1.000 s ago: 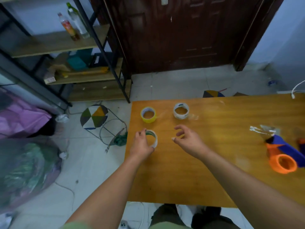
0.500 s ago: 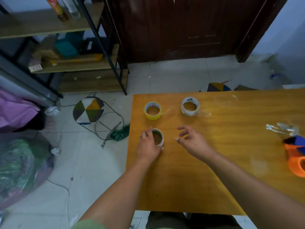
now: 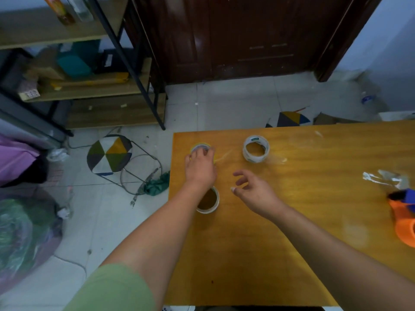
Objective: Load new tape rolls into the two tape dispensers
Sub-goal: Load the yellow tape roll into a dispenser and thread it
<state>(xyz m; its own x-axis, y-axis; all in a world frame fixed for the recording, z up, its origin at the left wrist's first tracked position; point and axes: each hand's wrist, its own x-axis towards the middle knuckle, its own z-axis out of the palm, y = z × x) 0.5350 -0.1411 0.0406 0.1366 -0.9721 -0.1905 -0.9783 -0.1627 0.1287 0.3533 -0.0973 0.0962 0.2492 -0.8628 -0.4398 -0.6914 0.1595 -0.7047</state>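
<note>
On the wooden table (image 3: 280,254) lie three tape rolls. My left hand (image 3: 199,167) reaches to the far left corner and closes over the yellow tape roll (image 3: 201,145), thumb on its left, fingers on its right; the roll rests on the table. A white-rimmed roll (image 3: 208,200) lies flat just under my left wrist. A clear roll with a white core (image 3: 256,151) sits further right. My right hand (image 3: 253,189) hovers with fingers spread, holding nothing. An orange and blue tape dispenser (image 3: 403,218) lies at the right edge, cut off by the frame.
Crumpled clear wrapping (image 3: 381,178) lies beside the dispenser. Left of the table stand a patterned stool (image 3: 110,156) and a metal shelf (image 3: 94,88) with boxes. A dark door (image 3: 247,34) is behind. Bags sit at lower left.
My left hand let go of the white-rimmed roll and moved forward onto the yellow roll. The right hand stayed roughly in place, open.
</note>
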